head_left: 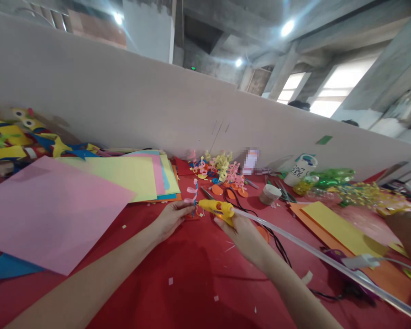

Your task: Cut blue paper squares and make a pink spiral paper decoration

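Observation:
My right hand (241,230) is wrapped round the handle of a yellow hot glue gun (215,208). A long clear glue stick (294,238) runs out of its back end toward the lower right. The gun's nozzle points left, close to a small paper craft (195,194) with a blue-and-pink stem and pink curled strips. My left hand (171,221) pinches that paper craft low on its stem; its orange base is partly seen on the red table. Whether the nozzle touches the stem I cannot tell.
Sheets of coloured paper (123,176) lie at left. Several finished-looking curled paper crafts (222,167) stand behind my hands. A roll of tape (270,194), black cable (277,242) and orange and yellow sheets (342,228) lie at right. Another person's hand (407,233) is at the right edge.

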Demonstrator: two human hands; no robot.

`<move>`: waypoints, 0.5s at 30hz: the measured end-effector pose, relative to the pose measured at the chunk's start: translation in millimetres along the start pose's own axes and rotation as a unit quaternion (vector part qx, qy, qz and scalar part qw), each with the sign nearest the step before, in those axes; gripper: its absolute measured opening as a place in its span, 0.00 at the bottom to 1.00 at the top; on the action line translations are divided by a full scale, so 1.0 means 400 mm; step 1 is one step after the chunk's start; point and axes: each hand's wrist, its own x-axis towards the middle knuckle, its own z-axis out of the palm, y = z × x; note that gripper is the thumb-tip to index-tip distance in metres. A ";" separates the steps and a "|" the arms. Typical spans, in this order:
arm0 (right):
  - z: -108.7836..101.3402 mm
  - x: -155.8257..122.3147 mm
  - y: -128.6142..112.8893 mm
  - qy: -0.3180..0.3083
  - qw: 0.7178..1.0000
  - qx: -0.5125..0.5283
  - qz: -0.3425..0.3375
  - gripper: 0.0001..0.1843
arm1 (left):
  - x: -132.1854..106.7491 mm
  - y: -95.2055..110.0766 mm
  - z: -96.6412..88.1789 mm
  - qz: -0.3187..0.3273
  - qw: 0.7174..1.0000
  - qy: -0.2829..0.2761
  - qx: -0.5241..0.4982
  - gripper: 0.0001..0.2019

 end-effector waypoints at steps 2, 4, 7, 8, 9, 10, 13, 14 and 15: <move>-0.002 0.001 -0.003 0.005 1.000 0.004 0.004 0.17 | -0.001 0.000 0.000 0.001 1.000 0.003 -0.002 0.15; -0.007 0.003 -0.005 0.010 1.000 0.019 -0.001 0.16 | -0.001 0.001 0.000 0.004 1.000 0.006 -0.005 0.16; -0.020 0.006 -0.002 0.025 0.999 0.046 -0.002 0.16 | -0.001 0.001 0.001 0.012 1.000 0.008 -0.012 0.15; -0.024 0.007 0.001 0.035 0.998 0.054 0.003 0.17 | -0.001 0.001 0.001 0.015 1.000 0.009 -0.015 0.15; -0.029 0.007 0.005 0.046 0.997 0.061 0.010 0.17 | -0.001 0.001 0.002 0.017 1.000 0.010 -0.017 0.15; -0.033 0.006 0.011 0.056 0.996 0.068 0.014 0.18 | -0.002 0.001 0.002 0.018 1.000 0.010 -0.019 0.14; -0.046 0.004 0.035 0.069 0.994 0.077 0.021 0.19 | -0.004 0.004 0.003 0.022 0.999 0.009 -0.022 0.13; -0.052 0.004 0.046 0.078 0.994 0.073 0.025 0.20 | -0.004 0.005 0.003 0.022 0.999 0.007 -0.022 0.13; -0.058 0.004 0.058 0.088 0.993 0.066 0.030 0.21 | -0.005 0.007 0.003 0.022 1.000 0.004 -0.022 0.13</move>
